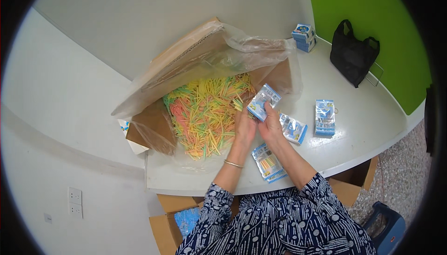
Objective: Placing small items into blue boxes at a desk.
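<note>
In front of me, at the right edge of an open cardboard box (274, 74), my two hands are close together. My right hand (271, 125) grips a small silver-and-blue plastic packet (264, 100), its thumb on the front. Beside it my left hand (245, 124) is closed around a few thin coloured sticks (238, 104), whose ends poke out next to the packet. The packet's lower end is partly hidden by my fingers. A large heap of thin yellow, green and pink sticks (205, 120) fills the box, which has a clear plastic liner (223, 59).
More packets (294, 129) lie right of my right hand, and filled packets (267, 162) lie between my forearms. A packet stack (325, 117) stands farther right on the white table (358, 134). Small boxes (304, 36) and a black bag (354, 52) are behind. Cartons (167, 229) sit below the edge.
</note>
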`<state>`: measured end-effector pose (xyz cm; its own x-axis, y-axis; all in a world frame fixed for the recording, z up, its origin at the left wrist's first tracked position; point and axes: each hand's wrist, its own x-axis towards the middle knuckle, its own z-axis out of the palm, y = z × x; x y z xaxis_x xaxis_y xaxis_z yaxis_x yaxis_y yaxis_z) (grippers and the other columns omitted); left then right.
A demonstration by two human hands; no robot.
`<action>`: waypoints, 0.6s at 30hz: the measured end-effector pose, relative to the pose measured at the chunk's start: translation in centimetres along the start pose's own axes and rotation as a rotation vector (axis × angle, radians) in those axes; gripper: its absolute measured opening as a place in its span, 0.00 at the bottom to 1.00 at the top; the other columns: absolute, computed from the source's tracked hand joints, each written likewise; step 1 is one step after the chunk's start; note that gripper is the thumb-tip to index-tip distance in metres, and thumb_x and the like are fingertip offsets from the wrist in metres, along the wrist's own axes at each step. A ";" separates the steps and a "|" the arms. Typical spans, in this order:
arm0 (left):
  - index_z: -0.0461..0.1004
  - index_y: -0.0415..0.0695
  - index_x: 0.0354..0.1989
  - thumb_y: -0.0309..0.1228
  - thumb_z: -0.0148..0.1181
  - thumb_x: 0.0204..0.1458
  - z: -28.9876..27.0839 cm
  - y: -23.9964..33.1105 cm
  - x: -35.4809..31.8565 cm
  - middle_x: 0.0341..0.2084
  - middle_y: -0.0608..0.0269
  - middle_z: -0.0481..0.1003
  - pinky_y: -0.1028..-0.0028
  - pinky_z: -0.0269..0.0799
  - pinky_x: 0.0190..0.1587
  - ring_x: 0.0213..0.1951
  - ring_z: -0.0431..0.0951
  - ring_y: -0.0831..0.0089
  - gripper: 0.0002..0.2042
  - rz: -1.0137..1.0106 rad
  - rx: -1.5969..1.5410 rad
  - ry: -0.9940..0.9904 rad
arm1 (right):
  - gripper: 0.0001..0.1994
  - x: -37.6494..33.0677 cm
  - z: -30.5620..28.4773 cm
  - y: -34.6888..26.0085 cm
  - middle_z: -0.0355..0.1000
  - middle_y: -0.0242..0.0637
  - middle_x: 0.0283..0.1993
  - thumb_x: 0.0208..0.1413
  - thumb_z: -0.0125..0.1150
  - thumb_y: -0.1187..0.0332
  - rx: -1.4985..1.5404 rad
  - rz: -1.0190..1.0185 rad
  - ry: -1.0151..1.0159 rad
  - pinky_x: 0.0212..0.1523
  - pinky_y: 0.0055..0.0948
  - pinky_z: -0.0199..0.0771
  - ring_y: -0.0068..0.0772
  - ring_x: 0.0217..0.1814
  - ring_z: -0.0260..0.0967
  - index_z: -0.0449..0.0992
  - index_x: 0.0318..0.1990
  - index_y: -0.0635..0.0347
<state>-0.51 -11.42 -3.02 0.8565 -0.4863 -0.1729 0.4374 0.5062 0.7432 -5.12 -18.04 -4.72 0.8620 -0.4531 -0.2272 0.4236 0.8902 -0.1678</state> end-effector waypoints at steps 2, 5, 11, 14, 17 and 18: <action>0.65 0.35 0.50 0.28 0.42 0.62 0.9 -0.9 -0.8 0.45 0.54 0.71 0.67 0.72 0.49 0.44 0.74 0.65 0.13 0.070 -0.022 -0.011 | 0.11 0.3 -0.1 0.1 0.73 0.36 0.44 0.59 0.55 0.65 0.028 -0.014 0.000 0.52 0.35 0.71 0.33 0.46 0.71 0.70 0.46 0.60; 0.65 0.35 0.52 0.26 0.43 0.60 1.1 -1.4 -1.4 0.46 0.56 0.71 0.71 0.71 0.50 0.47 0.73 0.69 0.13 0.133 0.101 -0.027 | 0.11 0.0 0.4 0.3 0.74 0.36 0.44 0.60 0.54 0.65 0.011 -0.008 0.015 0.51 0.34 0.71 0.33 0.46 0.71 0.70 0.46 0.60; 0.67 0.36 0.49 0.25 0.46 0.59 1.6 -1.1 -1.4 0.44 0.57 0.73 0.73 0.71 0.49 0.45 0.74 0.72 0.11 0.180 0.143 -0.009 | 0.14 0.0 1.7 0.2 0.72 0.35 0.45 0.57 0.58 0.66 -0.120 -0.041 -0.055 0.49 0.31 0.71 0.29 0.45 0.70 0.68 0.48 0.61; 0.66 0.38 0.49 0.24 0.45 0.58 1.9 -0.7 -1.3 0.44 0.59 0.72 0.73 0.70 0.49 0.45 0.73 0.73 0.12 0.172 0.177 -0.005 | 0.15 0.4 1.4 0.0 0.72 0.36 0.45 0.54 0.61 0.68 -0.144 -0.080 -0.085 0.49 0.29 0.71 0.27 0.47 0.70 0.70 0.47 0.62; 0.65 0.39 0.49 0.27 0.47 0.59 0.7 -0.3 -0.7 0.42 0.59 0.72 0.73 0.71 0.48 0.45 0.73 0.72 0.11 0.210 0.105 -0.102 | 0.14 0.9 0.7 -1.1 0.74 0.36 0.45 0.53 0.62 0.70 -0.361 -0.148 -0.068 0.47 0.26 0.72 0.25 0.45 0.71 0.72 0.46 0.63; 0.65 0.39 0.48 0.28 0.47 0.60 0.2 0.0 -0.4 0.42 0.58 0.73 0.72 0.72 0.48 0.44 0.74 0.70 0.11 0.234 0.098 -0.077 | 0.14 0.8 0.3 -1.9 0.74 0.36 0.45 0.53 0.62 0.70 -0.364 -0.145 -0.069 0.47 0.26 0.72 0.25 0.45 0.71 0.72 0.46 0.63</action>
<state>-0.92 -11.42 -2.85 0.9063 -0.4186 0.0579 0.1979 0.5414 0.8172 -5.12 -20.10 -4.32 0.8222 -0.5578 -0.1134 0.4270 0.7362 -0.5251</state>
